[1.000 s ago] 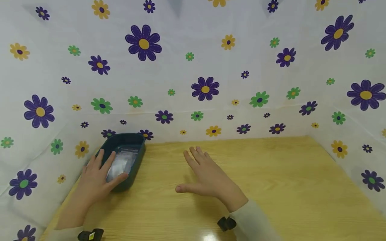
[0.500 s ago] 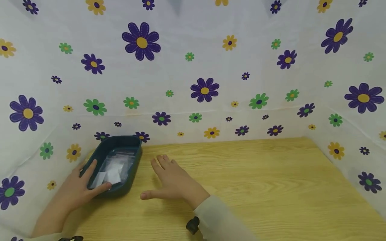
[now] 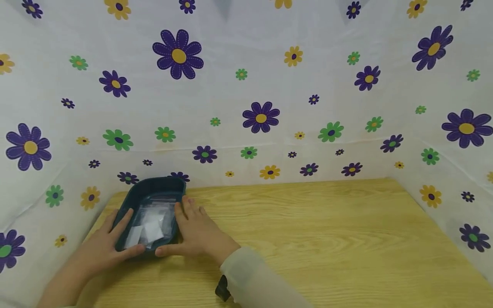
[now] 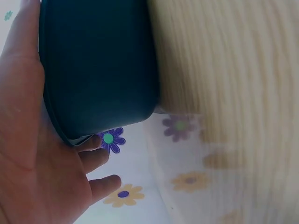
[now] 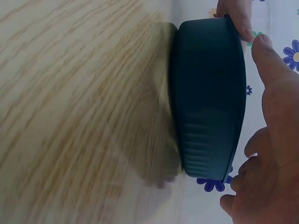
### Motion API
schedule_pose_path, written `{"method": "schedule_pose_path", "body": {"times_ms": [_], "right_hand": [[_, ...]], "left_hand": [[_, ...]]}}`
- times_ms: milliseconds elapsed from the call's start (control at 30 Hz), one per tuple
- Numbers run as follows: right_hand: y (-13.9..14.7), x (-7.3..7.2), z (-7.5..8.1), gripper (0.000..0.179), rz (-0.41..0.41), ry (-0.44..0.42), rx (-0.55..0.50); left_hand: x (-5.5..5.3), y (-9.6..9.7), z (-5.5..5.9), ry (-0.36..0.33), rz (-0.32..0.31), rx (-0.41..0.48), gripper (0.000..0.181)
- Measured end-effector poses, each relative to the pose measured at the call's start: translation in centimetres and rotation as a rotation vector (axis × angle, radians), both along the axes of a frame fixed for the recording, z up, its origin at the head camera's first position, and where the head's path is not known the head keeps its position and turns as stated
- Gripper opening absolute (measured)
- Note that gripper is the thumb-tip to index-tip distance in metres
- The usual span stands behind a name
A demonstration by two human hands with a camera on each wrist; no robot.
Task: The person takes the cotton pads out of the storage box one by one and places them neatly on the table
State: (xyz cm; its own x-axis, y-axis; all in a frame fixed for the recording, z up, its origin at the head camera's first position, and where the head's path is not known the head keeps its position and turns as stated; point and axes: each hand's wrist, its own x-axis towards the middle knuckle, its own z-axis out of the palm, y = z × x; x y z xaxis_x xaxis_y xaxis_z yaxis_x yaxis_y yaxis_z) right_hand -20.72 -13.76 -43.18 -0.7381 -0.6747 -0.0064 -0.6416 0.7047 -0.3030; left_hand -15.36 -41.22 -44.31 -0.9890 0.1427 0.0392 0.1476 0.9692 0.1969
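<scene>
A dark teal plastic bin [image 3: 154, 185] stands on the wooden table at the left. Inside it lie clear zip-lock bags [image 3: 155, 218] with white contents. My left hand [image 3: 102, 246] holds the bin's near left corner, thumb along the near rim and fingers over the left side; in the left wrist view those fingers [image 4: 96, 158] bend in below the rim. At the bin's right side is my right hand [image 3: 200, 235], fingers extended and thumb spread toward the near rim. In the right wrist view the right thumb [image 5: 271, 60] appears slightly apart from the rim.
The wood-grain table [image 3: 308, 239] stretches to the right of the bin. A white flower-print cloth [image 3: 223, 94] hangs behind and at both sides, close to the bin's far end. A black wrist strap [image 3: 222, 288] shows at the right sleeve [image 3: 262, 280].
My right hand has moved left across the table to the bin's side. My left hand has lowered from above the bin onto its near left corner. The bin has shifted slightly right.
</scene>
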Motion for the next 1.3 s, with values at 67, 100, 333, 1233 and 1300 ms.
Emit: {"method": "schedule_pose_path", "body": {"times_ms": [67, 100, 333, 1233, 1300], "right_hand": [[0.0, 0.0, 0.0, 0.122, -0.016, -0.003, 0.008], [0.1, 0.0, 0.0, 0.123, -0.023, -0.001, 0.015], [0.4, -0.1, -0.2, 0.123, -0.058, 0.005, 0.029], [7.0, 0.1, -0.2, 0.132, -0.171, 0.006, 0.167], [8.0, 0.2, -0.2, 0.132, -0.171, 0.004, 0.164]], "left_hand": [[0.0, 0.4, 0.1, 0.019, -0.004, -0.016, 0.109], [0.0, 0.5, 0.2, 0.03, -0.007, -0.02, 0.109], [-0.4, 1.2, -0.2, 0.023, -0.044, -0.019, 0.107], [-1.2, 9.2, -0.5, 0.024, -0.13, -0.017, 0.111], [-1.2, 10.2, -0.4, 0.029, -0.135, -0.026, 0.11]]}}
